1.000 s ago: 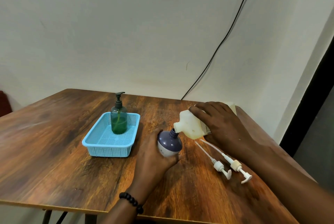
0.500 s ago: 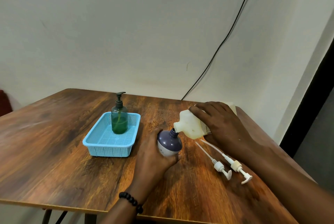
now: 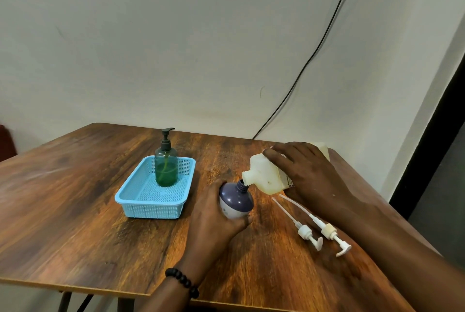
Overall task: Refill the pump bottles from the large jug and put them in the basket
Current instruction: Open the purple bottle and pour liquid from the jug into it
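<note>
- Left hand (image 3: 214, 218), reaching up from the bottom edge, wraps its fingers round the purple bottle (image 3: 235, 201) at frame centre
- Right hand (image 3: 305, 173), coming in from the lower right, grips the tilted jug (image 3: 264, 176), spout at the bottle's open neck
- Green pump bottle (image 3: 166, 163) stands upright in the blue basket (image 3: 151, 206), left of centre
- Two white pumps (image 3: 314, 231) lie on the table (image 3: 75, 198), lower right

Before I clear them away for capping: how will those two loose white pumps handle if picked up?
Probably very light; each pump is a small plastic head. The long thin dip tubes would likely flex and swing. Lying flat on the table, they might roll if nudged.
</note>
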